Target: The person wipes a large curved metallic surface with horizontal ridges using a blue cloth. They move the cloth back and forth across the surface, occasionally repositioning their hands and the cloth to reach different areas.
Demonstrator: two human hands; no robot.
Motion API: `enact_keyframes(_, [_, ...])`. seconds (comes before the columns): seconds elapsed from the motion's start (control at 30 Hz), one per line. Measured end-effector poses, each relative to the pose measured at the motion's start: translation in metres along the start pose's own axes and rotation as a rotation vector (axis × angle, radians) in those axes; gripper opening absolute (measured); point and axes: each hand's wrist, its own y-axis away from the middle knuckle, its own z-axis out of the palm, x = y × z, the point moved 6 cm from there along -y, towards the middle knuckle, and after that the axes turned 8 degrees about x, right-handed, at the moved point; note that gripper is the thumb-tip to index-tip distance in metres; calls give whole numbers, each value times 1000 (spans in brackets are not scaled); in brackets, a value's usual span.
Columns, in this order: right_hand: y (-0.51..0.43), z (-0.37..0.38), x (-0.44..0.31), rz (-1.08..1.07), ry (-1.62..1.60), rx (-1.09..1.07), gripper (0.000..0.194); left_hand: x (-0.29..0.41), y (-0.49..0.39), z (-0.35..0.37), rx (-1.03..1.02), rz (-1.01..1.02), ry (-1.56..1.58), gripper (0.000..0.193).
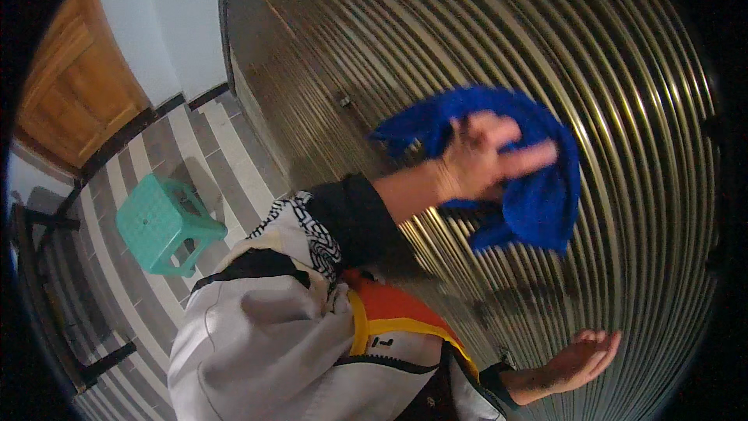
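A blue cloth [540, 199] is bunched against a ribbed metal door or shutter [608, 146]. My left hand [476, 155], blurred, is on the cloth, with one finger stretched out and the others curled into the fabric. At the lower right, my right hand [581, 361] is raised in front of the ribs with loosely bent fingers and nothing in it. Whether it touches the metal I cannot tell. A small metal fitting [345, 100] sits on the door to the left of the cloth.
A green plastic stool [149, 225] stands on the striped tile floor [201, 146] at the left. Beyond it is a wooden door [76, 76] beside a white wall [158, 17]. A black metal frame [108, 362] stands at the lower left.
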Motion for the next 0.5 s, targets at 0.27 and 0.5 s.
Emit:
enact_keyframes(0.27, [-14,42,42,-758,873,163,24,-249,8,-84,385,-609,-202,65])
enact_keyframes(0.5, [-16,44,40,-917,829,318,26,-312,46,-103,191,-895,-183,58])
